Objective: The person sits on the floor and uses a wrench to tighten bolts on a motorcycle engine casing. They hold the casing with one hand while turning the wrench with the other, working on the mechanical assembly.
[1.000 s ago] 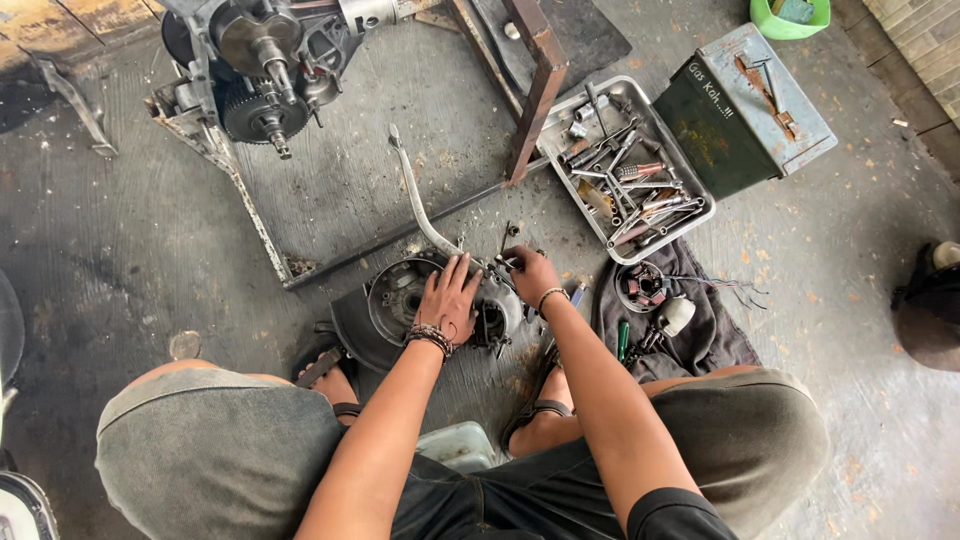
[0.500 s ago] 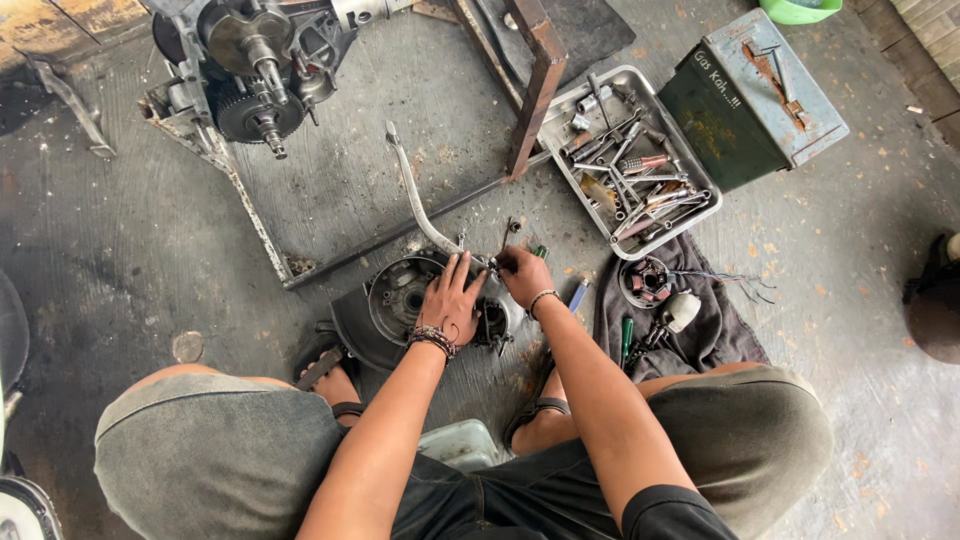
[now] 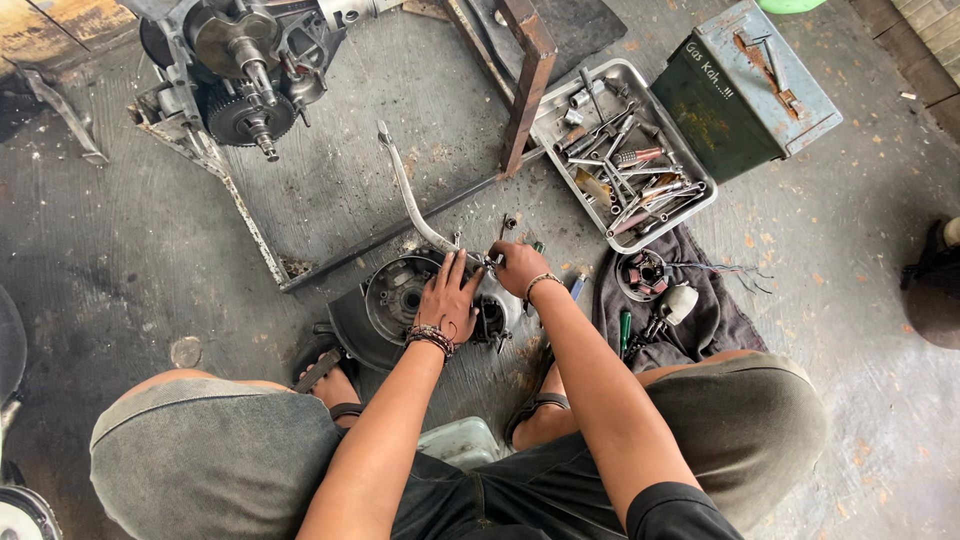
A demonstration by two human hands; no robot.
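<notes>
Here, at the bottom, the person's knees frame the work. The left hand (image 3: 447, 297) lies spread, palm down, on the dark round engine cover (image 3: 385, 305) on the concrete floor (image 3: 120, 240). The right hand (image 3: 517, 266) is curled, apparently pinching a small fastener at the base of the bent metal lever (image 3: 407, 195); the view is too small to be sure. Holding the cover steady should keep the fingers' turning true. The lever's long axis runs toward 11 o'clock. Farther, at 1 o'clock, a metal tray (image 3: 690, 207) holds tools.
</notes>
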